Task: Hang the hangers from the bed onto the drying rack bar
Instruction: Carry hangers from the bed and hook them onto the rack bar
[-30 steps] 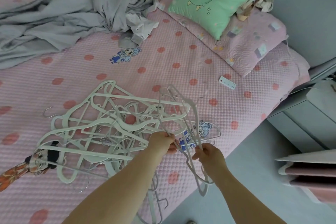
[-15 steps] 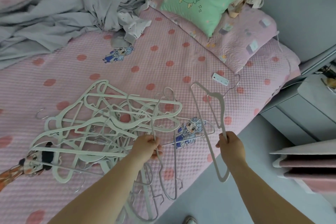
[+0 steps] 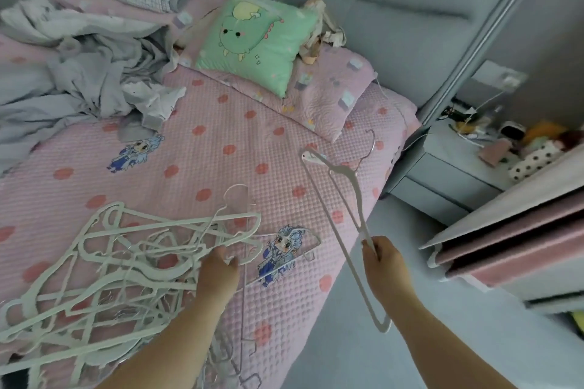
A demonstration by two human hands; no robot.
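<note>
Pink dotted bed (image 3: 221,151) lies below. Just off its near edge, the right hand (image 3: 384,259) grips one white hanger (image 3: 382,325), raised clear of the bedding. The left hand (image 3: 218,271) touches the right fringe of the tangled hanger heap (image 3: 110,262); I cannot tell whether it grips anything. Open floor (image 3: 363,357) separates the bed from the nightstand (image 3: 442,174).

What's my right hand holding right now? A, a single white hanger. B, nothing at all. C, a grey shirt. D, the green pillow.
A: the right hand grips one white hanger by its arm, held apart from the pile of hangers on the bed.
</note>
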